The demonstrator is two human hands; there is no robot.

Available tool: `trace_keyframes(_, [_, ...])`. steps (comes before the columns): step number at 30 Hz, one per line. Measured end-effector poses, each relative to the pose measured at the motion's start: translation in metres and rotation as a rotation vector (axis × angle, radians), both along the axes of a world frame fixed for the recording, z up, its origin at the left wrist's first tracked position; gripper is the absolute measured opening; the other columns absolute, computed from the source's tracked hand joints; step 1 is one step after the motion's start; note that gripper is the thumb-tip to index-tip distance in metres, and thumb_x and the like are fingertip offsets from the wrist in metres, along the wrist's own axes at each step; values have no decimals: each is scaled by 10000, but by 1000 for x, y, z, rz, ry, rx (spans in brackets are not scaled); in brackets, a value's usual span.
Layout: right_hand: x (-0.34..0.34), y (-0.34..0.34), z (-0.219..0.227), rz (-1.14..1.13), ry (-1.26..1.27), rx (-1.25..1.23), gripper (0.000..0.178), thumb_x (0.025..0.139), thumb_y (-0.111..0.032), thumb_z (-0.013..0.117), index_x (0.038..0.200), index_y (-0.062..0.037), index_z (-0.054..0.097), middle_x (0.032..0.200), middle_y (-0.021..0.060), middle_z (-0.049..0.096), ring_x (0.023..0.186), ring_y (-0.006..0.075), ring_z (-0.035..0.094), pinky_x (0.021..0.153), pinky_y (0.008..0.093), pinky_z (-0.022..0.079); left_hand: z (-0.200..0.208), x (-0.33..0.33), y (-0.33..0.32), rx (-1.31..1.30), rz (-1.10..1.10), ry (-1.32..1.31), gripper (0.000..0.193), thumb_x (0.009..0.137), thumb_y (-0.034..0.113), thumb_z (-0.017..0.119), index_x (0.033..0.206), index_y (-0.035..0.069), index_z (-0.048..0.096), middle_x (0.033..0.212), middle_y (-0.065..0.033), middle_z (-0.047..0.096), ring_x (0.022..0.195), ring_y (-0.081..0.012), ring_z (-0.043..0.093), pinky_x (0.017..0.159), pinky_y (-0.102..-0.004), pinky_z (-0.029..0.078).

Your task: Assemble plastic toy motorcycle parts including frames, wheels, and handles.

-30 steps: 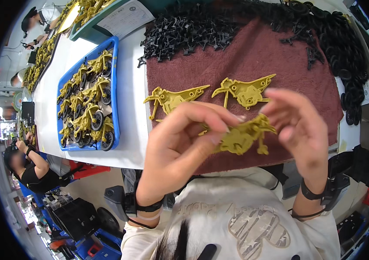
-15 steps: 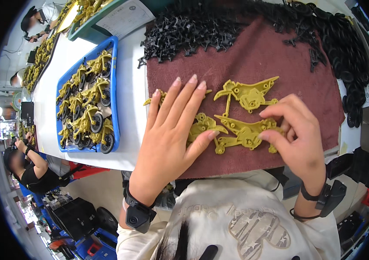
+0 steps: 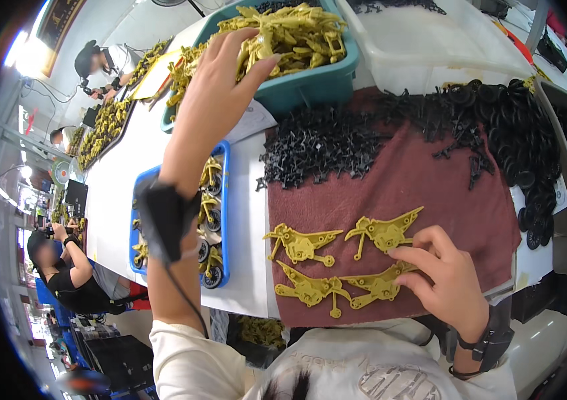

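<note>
My left hand (image 3: 220,83) reaches to the teal bin (image 3: 317,90), which is heaped with yellow-green plastic toy motorcycle body halves (image 3: 290,40). Its fingers are apart over the heap's left side, and I see nothing held in them. On the maroon cloth (image 3: 430,190), body halves lie in two rows. In the far row are a left half (image 3: 302,245) and a right half (image 3: 385,233). The near row has another left half (image 3: 309,288) and a right half (image 3: 371,285). My right hand (image 3: 447,280) pinches the right end of that near right half.
A blue tray (image 3: 225,200) of toy motorcycles with black wheels stands at the left, partly behind my left arm. Small black parts (image 3: 327,143) and black wheels (image 3: 530,133) are piled at the cloth's far and right edges. Other people sit at the far left.
My left hand has lifted off the cloth and moved up and left to the teal bin, uncovering the left halves. My right hand stays at the near right half. The view has shifted.
</note>
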State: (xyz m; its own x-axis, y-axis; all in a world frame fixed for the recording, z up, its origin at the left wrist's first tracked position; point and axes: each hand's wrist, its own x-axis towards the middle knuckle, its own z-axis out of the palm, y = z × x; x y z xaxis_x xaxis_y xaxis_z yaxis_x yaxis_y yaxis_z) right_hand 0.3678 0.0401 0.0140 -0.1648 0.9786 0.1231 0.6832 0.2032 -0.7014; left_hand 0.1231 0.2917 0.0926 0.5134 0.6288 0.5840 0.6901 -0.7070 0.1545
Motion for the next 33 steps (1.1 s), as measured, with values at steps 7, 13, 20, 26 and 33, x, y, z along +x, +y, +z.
trace_keyframes(7, [26, -8, 1, -179, 70, 133, 254, 717, -64, 765, 962, -64, 699, 928, 73, 563, 660, 202, 606, 578, 323, 483, -17, 16, 91, -57, 165, 103, 520, 811, 314, 686, 1220, 27, 538, 1239, -209, 571, 1078, -307, 585, 929, -381, 454])
trace_keyframes(13, [46, -13, 4, -292, 66, 181, 228, 729, 39, 706, 939, -47, 689, 882, 92, 568, 692, 218, 590, 588, 292, 461, 17, -18, 50, -245, 291, -265, 452, 821, 181, 646, 1192, -46, 524, 1090, -198, 650, 937, -249, 668, 793, -352, 528])
trace_keyframes(20, [25, 0, 11, -183, 522, 242, 369, 792, -50, 727, 1146, -13, 629, 1042, 113, 593, 761, 149, 586, 641, 240, 485, 6, 2, -79, -923, -331, -910, 371, 932, 152, 592, 1240, -49, 540, 1106, -177, 650, 881, -261, 699, 833, -326, 566])
trace_keyframes(26, [-16, 6, 4, 68, 814, 323, 489, 778, -60, 773, 1222, 15, 583, 1046, 136, 637, 802, 170, 626, 690, 270, 520, -41, 24, -169, -1351, -437, -847, 296, 996, 174, 531, 1215, -26, 527, 1148, -88, 607, 1054, -152, 602, 914, -292, 496])
trace_keyframes(33, [-20, 2, 6, 62, 371, 648, 282, 730, -51, 734, 1001, -1, 676, 853, 119, 643, 610, 219, 613, 495, 304, 497, -60, 41, -198, -1172, -475, -469, 841, 655, 408, 866, 1197, -50, 414, 1020, -141, 446, 972, -232, 483, 880, -359, 406])
